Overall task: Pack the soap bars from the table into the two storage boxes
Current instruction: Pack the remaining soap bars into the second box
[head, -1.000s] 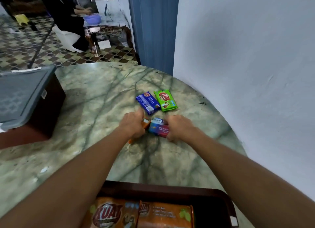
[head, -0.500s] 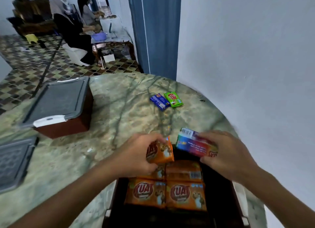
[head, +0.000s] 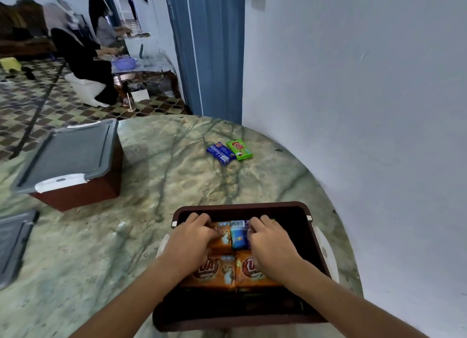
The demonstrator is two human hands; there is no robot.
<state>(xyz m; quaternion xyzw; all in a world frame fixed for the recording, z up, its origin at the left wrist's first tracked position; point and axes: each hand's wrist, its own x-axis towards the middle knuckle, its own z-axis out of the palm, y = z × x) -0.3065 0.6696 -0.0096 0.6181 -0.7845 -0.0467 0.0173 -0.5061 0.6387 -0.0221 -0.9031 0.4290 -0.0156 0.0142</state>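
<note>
An open brown storage box [head: 242, 207] stands on the table right in front of me, with several orange soap bars [head: 214, 272] lying inside. My left hand [head: 192, 241] presses an orange bar [head: 223, 237] into the box's far row. My right hand [head: 271, 244] holds a blue bar [head: 238, 234] beside it, inside the box. Farther off on the table lie a blue soap bar [head: 220, 153] and a green soap bar [head: 239, 149], side by side. A second brown box [head: 75, 193] with a grey lid [head: 68, 153] on it stands at the left.
The green marble table [head: 156, 186] is round, with a white wall close on the right. A loose grey lid [head: 12, 244] lies at the left edge. Beyond the table, people sit on a patterned floor beside a low table.
Both hands carried the orange and blue bars from the middle of the table back to the near box and lowered them into it. The view tilted toward the box.
</note>
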